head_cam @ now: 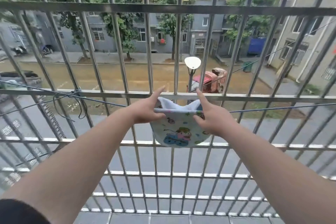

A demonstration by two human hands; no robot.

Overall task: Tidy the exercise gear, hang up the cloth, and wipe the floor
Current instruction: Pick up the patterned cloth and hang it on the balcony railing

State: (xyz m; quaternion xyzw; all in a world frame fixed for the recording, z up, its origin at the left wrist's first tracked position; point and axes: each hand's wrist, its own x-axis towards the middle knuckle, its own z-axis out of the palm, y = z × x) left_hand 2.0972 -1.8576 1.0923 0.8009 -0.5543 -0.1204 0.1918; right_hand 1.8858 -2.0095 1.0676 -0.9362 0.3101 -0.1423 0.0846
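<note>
Your two bare forearms reach out from the bottom edge toward a steel window grille [181, 8]. Left hand [148, 110]: forefinger straight, pointing up past the rail; thumb and remaining fingers pinch the left end of the cloth [179, 132] at its fold. Right hand [209, 120]: same posture, forefinger extended upward, thumb and curled fingers pinching the cloth's right end. Cloth is white with cartoon prints, draped over a thin blue line [272, 109] strung across inside the grille; printed half hangs toward you, plain half falls behind. Outside, below: a lamp post [192, 63], trees, grey buildings.
</note>
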